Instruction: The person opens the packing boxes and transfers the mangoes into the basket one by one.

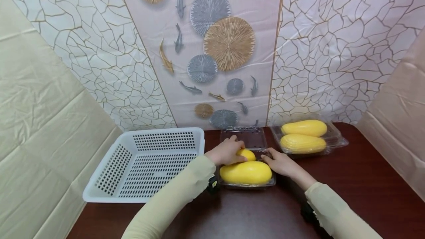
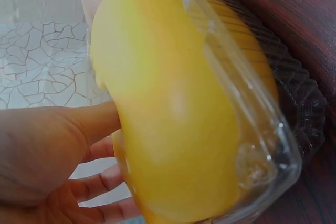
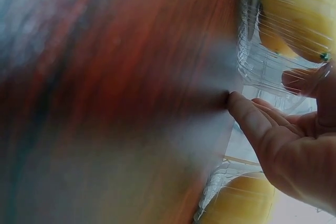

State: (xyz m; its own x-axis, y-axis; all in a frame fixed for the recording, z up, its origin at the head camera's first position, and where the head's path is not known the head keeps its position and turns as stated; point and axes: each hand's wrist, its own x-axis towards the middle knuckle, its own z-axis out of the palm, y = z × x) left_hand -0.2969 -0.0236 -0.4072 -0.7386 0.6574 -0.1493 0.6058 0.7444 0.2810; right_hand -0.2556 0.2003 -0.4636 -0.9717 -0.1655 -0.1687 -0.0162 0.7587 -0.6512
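Note:
A clear plastic box [image 1: 274, 183] with its lid folded back stands on the table, holding two large, smooth, oblong yellow fruits. The front yellow fruit [image 1: 245, 173] lies lengthwise along the near side. Behind it is a second yellow fruit [image 1: 247, 154], partly hidden by my left hand [image 1: 227, 150], which grips its left part. In the left wrist view the front fruit covers most of the hold. My right hand [image 1: 282, 163] holds the box's right edge, thumb at the rim and forefinger [image 3: 252, 116] reaching down outside it by the table.
A white perforated basket [image 1: 159, 173] stands at the left. Another clear box [image 1: 335, 141] with two yellow fruits sits at the back right. The open lid [image 1: 247, 138] lies toward the patterned backdrop [image 1: 229, 95]. Cloth walls [image 1: 43, 121] close in both sides of the dark red table [image 1: 252, 217].

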